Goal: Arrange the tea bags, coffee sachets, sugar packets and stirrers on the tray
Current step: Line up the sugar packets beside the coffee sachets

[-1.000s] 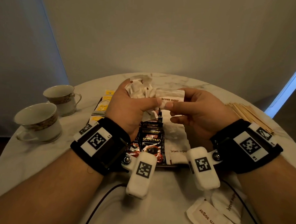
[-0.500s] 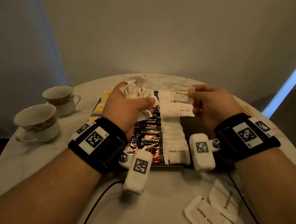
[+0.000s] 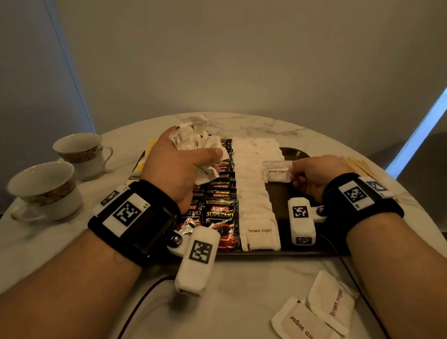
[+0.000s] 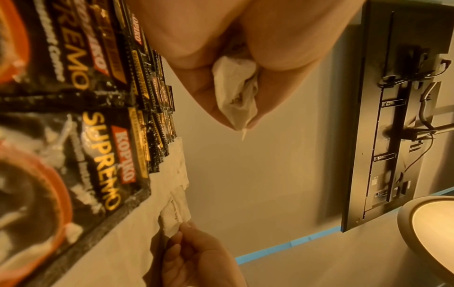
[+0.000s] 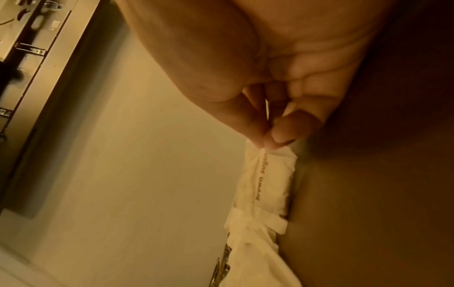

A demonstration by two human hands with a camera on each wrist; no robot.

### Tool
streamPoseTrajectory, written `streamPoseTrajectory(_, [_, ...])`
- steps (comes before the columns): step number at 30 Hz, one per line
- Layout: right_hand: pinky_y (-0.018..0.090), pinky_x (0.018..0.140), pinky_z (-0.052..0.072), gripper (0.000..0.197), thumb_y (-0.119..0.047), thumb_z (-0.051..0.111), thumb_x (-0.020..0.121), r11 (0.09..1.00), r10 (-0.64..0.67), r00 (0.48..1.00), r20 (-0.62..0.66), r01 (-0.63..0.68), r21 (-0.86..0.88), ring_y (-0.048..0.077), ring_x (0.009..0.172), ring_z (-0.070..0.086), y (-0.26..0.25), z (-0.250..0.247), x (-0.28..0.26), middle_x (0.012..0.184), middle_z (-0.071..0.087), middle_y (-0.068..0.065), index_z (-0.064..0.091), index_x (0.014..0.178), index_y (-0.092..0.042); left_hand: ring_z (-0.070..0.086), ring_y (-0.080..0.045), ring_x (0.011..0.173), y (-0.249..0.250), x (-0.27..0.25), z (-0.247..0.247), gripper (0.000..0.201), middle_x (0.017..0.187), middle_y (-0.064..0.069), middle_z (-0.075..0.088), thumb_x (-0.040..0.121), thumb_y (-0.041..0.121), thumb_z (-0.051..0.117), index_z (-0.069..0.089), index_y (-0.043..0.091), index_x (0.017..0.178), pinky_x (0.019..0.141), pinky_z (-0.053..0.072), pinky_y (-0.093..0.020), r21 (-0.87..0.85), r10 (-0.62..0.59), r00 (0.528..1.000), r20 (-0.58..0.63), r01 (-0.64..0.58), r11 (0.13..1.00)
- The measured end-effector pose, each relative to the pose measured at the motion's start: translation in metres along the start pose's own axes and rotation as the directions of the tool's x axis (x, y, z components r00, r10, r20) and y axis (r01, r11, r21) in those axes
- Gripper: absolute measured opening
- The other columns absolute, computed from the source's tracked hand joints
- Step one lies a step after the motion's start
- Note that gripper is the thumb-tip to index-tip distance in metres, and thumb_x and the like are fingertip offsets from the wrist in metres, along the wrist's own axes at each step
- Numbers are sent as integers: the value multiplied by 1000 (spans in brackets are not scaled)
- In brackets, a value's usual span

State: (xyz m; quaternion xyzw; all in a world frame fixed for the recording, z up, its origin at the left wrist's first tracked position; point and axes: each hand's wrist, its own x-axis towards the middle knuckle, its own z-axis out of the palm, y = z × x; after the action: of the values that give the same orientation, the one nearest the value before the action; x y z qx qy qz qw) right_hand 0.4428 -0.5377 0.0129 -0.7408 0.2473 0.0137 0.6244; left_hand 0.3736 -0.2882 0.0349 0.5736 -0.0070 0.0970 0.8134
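Now the right hand (image 3: 318, 174) pinches one brown sugar packet (image 3: 276, 171) by its end between thumb and fingertip, low over the bare right part of the dark tray (image 3: 290, 252), just beside the white row of sugar packets (image 3: 257, 194). Meanwhile the left hand (image 3: 176, 167) grips a crumpled bunch of packets (image 3: 192, 141) above the coffee sachets (image 3: 220, 215). Two more packets (image 3: 318, 319) lie at the table's near edge.

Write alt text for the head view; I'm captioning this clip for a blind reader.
Right hand pinches a brown sugar packet over a dark tray, beside a row of sugar packets and coffee sachets. Left hand grips a bunch of packets.
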Motion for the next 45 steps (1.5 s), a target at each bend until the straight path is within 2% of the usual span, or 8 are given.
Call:
streamPoseTrajectory(14, [31, 74, 63, 17, -3, 65, 95, 980, -106, 984, 145, 78, 185, 25, 93, 72, -11, 11, -31, 110, 69, 16, 65, 113, -1, 73, -30, 80, 1, 0, 0, 69, 103, -19, 73, 77, -18, 75, 52, 4, 138, 58, 58, -33, -40, -38, 999, 21, 39, 998])
streamPoseTrajectory(19, [35, 84, 61, 17, -15, 70, 95, 974, -165, 967, 195, 130, 183, 23, 98, 73, -12, 11, -40, 114, 73, 15, 70, 109, -5, 72, -24, 67, -2, -3, 2, 43, 81, -8, 75, 81, -19, 70, 62, 5, 115, 57, 58, -32, 0, -78, 990, 119, 79, 997])
streamPoseTrajectory(25, [27, 67, 50, 31, -41, 76, 77, 925, -363, 758, 542, 362, 115, 14, 78, 66, -22, 20, -78, 91, 73, 4, 76, 93, -14, 73, -43, 95, -5, -14, 9, 52, 113, -27, 72, 78, -16, 75, 61, -2, 126, 80, 59, -50, 8, -95, 965, 245, 96, 995])
streamPoseTrajectory(28, [26, 63, 50, 35, -35, 78, 72, 888, -442, 701, 560, 428, 167, 11, 70, 62, -17, 26, -84, 82, 68, 6, 73, 93, -8, 72, -46, 104, -4, -15, 10, 53, 117, -27, 72, 80, -10, 75, 61, -1, 130, 80, 59, -51, 9, -115, 954, 278, 117, 993])
streamPoseTrajectory(31, [30, 65, 56, 16, -22, 75, 84, 890, -455, 732, 507, 371, 264, 14, 70, 61, -13, 29, -84, 79, 67, 5, 71, 89, -7, 70, -49, 105, -2, -15, 9, 48, 117, -30, 71, 83, -9, 71, 60, -5, 129, 86, 57, -60, -43, -120, 957, 263, 136, 990])
streamPoseTrajectory(34, [34, 64, 59, 7, -11, 67, 93, 893, -432, 767, 474, 289, 346, 26, 79, 70, -10, 32, -87, 85, 73, 11, 70, 87, -8, 75, -40, 85, 1, -14, 8, 42, 105, -27, 74, 83, -16, 67, 62, -8, 123, 65, 61, -42, -41, -114, 972, 204, 125, 991])
streamPoseTrajectory(39, [30, 63, 58, 9, -6, 66, 93, 897, -440, 715, 543, 318, 309, 21, 79, 72, -7, 35, -93, 91, 75, 12, 71, 100, -8, 74, -35, 80, 3, -12, 7, 30, 100, -23, 75, 84, -13, 68, 65, -4, 112, 62, 59, -35, -5, -72, 979, 189, 74, 997])
streamPoseTrajectory(45, [30, 67, 50, 16, -2, 75, 83, 904, -408, 686, 602, 394, 164, 22, 88, 66, -7, 28, -90, 101, 75, 14, 75, 98, -9, 73, -46, 96, 4, -12, 5, 33, 106, -26, 75, 79, -2, 81, 68, 0, 110, 87, 57, -67, 15, 8, 987, 160, -11, 1000])
